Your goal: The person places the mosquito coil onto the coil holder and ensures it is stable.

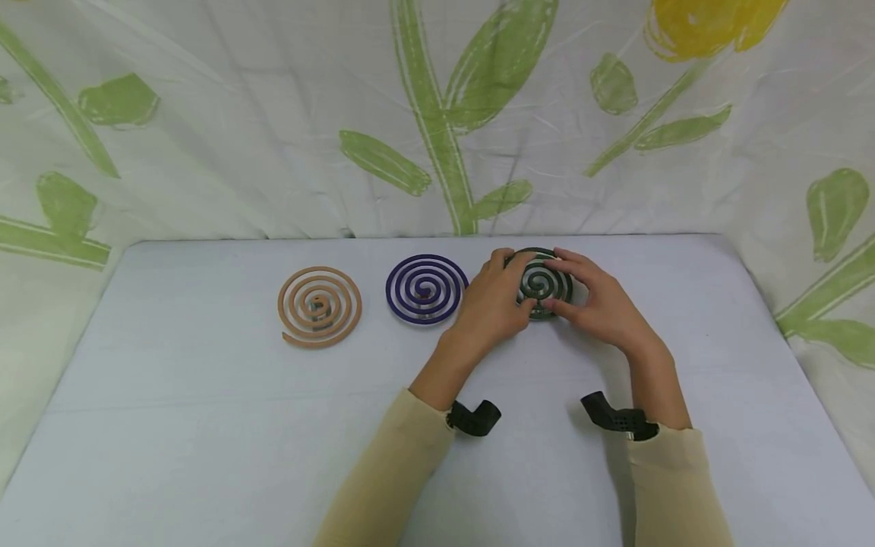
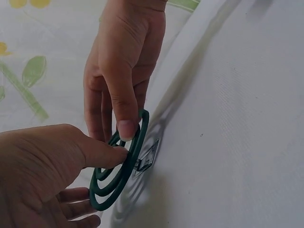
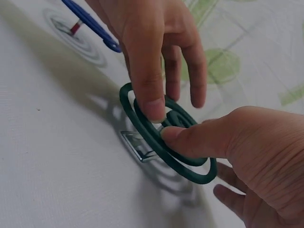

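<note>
A green mosquito coil (image 1: 538,286) lies between my two hands at the back right of the table. My left hand (image 1: 494,296) holds its left side, with the thumb over the rings. From the right, my right hand (image 1: 601,304) grips the opposite side, its thumb near the left thumb. Under the coil, a small metal stand (image 3: 137,145) rests on the white surface, and the coil sits just above it, tilted in the wrist views. The stand's upper part is partly hidden by the coil.
To the left, a dark blue coil (image 1: 425,289) is raised on its own stand (image 3: 74,28), close to my left hand. Farther left is an orange coil (image 1: 320,303) over another stand. A white curtain with painted plants (image 1: 273,137) hangs behind the table's back edge.
</note>
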Demonstrator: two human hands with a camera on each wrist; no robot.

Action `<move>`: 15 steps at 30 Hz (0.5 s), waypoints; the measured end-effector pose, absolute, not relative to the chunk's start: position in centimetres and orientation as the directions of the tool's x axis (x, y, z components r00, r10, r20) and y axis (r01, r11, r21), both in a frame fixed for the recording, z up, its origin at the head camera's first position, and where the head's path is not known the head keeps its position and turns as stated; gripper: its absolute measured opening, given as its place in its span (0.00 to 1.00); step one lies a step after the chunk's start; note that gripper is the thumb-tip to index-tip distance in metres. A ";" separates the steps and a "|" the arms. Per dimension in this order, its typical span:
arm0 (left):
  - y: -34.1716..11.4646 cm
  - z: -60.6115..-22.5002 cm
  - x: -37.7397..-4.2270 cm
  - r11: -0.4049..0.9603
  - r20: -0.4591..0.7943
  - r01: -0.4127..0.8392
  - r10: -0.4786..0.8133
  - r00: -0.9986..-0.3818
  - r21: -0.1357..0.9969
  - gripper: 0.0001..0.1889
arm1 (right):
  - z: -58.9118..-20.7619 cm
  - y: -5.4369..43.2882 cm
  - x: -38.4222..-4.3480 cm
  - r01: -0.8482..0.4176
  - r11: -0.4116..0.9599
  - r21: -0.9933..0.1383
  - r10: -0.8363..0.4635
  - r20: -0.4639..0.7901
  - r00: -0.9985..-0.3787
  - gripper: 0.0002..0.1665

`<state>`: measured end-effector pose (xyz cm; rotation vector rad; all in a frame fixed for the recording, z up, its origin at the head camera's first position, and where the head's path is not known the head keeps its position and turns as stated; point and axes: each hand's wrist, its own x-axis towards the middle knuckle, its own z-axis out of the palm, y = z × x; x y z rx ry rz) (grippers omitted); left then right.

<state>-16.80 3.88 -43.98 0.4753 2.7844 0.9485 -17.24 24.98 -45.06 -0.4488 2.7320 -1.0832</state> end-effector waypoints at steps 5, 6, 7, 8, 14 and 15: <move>4.1 -44.0 -16.9 0.780 -0.067 0.245 0.344 -0.937 0.576 0.35 | -44.8 24.9 -17.1 -0.209 0.700 -0.683 -0.325 -0.044 -0.945 0.36; 4.1 -44.0 -16.9 0.786 -0.068 0.248 0.345 -0.936 0.567 0.34 | -44.8 24.9 -17.1 -0.207 0.701 -0.682 -0.324 -0.045 -0.945 0.36; 4.1 -44.0 -16.9 0.789 -0.069 0.250 0.346 -0.936 0.561 0.33 | -44.7 25.0 -17.1 -0.206 0.703 -0.681 -0.323 -0.047 -0.945 0.35; 4.2 -43.9 -16.9 0.792 -0.069 0.253 0.347 -0.935 0.556 0.33 | -44.7 25.0 -17.1 -0.204 0.704 -0.680 -0.322 -0.049 -0.946 0.35; 4.0 -43.9 -16.8 0.788 -0.059 0.275 0.366 -0.929 0.551 0.34 | -44.6 25.0 -17.1 -0.201 0.689 -0.696 -0.328 -0.052 -0.943 0.35; 4.0 -43.9 -16.8 0.785 -0.059 0.282 0.375 -0.925 0.552 0.35 | -44.6 25.1 -17.0 -0.201 0.684 -0.701 -0.330 -0.052 -0.943 0.35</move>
